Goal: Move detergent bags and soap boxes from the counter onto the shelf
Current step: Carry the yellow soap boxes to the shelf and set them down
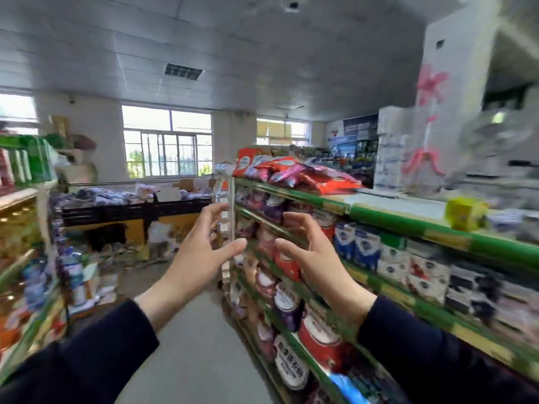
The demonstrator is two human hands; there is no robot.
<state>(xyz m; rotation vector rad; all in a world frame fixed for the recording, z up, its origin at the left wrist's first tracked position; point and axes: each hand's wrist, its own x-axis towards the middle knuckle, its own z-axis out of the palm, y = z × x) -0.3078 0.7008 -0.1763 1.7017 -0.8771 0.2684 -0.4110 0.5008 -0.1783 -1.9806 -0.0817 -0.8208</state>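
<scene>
My left hand [201, 252] and my right hand [309, 252] are raised in front of me, palms facing each other, fingers spread, holding nothing. Both sit in front of the near end of the green-edged shelf [408, 223] on the right. Red and purple detergent bags [303, 173] lie piled on the shelf's top level. Lower levels hold purple and red detergent bags [287, 304] and blue and white packs [361, 246]. A yellow-green box [463, 214] stands on the top level further right. The view is blurred.
An aisle of grey floor [192, 345] runs ahead between the right shelf and a left shelf [26, 258] of goods. A dark counter [134, 208] with piled packages stands at the far end under the windows. Stacked white cartons [420, 141] rise at right.
</scene>
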